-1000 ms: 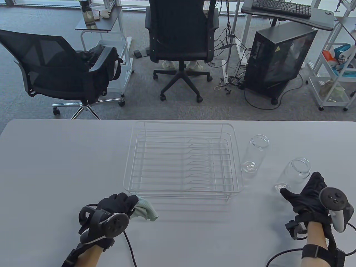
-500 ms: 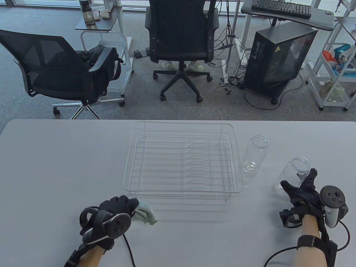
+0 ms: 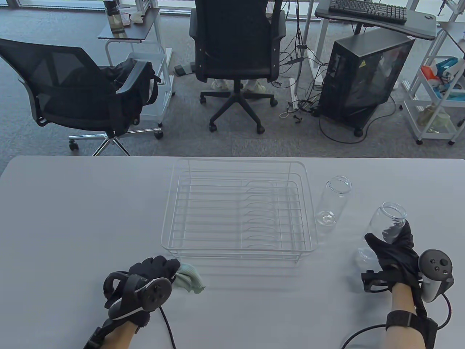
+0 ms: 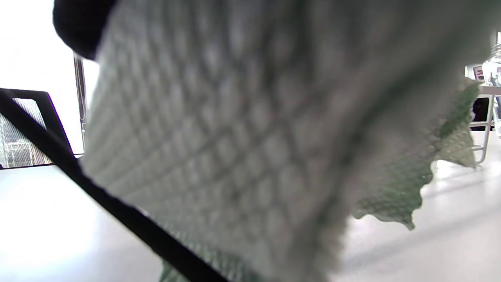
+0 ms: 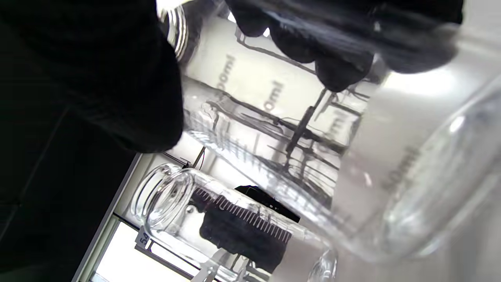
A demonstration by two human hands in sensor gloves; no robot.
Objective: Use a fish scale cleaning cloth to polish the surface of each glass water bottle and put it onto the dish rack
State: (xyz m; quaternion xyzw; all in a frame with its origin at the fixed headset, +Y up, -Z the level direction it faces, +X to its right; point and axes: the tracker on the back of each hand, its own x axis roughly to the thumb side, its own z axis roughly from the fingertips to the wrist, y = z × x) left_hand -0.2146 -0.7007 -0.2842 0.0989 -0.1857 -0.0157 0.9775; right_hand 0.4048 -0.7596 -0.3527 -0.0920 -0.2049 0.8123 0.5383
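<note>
Two clear glass bottles are on the right of the table. My right hand (image 3: 394,241) grips the nearer bottle (image 3: 383,224), fingers and thumb curled round its body; it looks lifted and tilted. In the right wrist view this bottle (image 5: 297,129) fills the frame, with the second bottle (image 5: 219,219) beyond it. That second bottle (image 3: 333,200) stands upright beside the dish rack (image 3: 238,209). My left hand (image 3: 152,271) holds the pale green fish scale cloth (image 3: 189,278) at the table's front left. The cloth (image 4: 250,129) covers most of the left wrist view.
The white wire dish rack holds nothing and sits at the table's middle. Beyond the far table edge are two office chairs (image 3: 236,54), a computer tower (image 3: 363,76) and a white trolley (image 3: 436,91). Glove cables trail off the front edge.
My right hand moved in and wrapped around the nearer bottle, which has left its earlier spot on the table and tilted. My left hand with the cloth barely moved.
</note>
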